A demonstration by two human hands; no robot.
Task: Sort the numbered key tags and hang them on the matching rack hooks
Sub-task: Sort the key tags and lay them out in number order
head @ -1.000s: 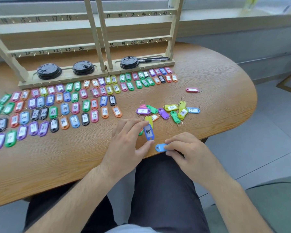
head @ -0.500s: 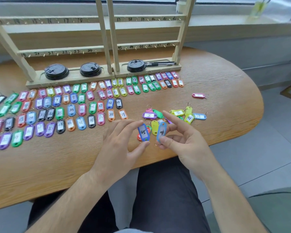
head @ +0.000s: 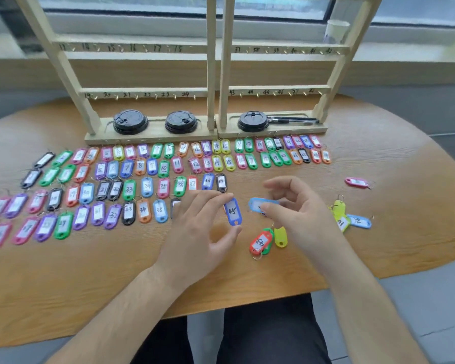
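A blue key tag (head: pixel 232 212) marked 45, above the worktop (head: pixel 116 271) before the rack (head: pixel 213 74), is pinched by the left hand (head: pixel 197 232). The right hand (head: pixel 300 214) pinches a light-blue tag (head: pixel 258 204), its number apparently hidden.

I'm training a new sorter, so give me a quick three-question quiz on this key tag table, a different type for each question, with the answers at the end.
1. True or false: the left hand pinches the blue 45 tag.
2. What does the right hand hold? A: light blue tag; B: the blue 45 tag; C: nothing.
3. Fill in: ___ black cup lids sit on the rack base.
Key: 1 true; 2 A; 3 three.
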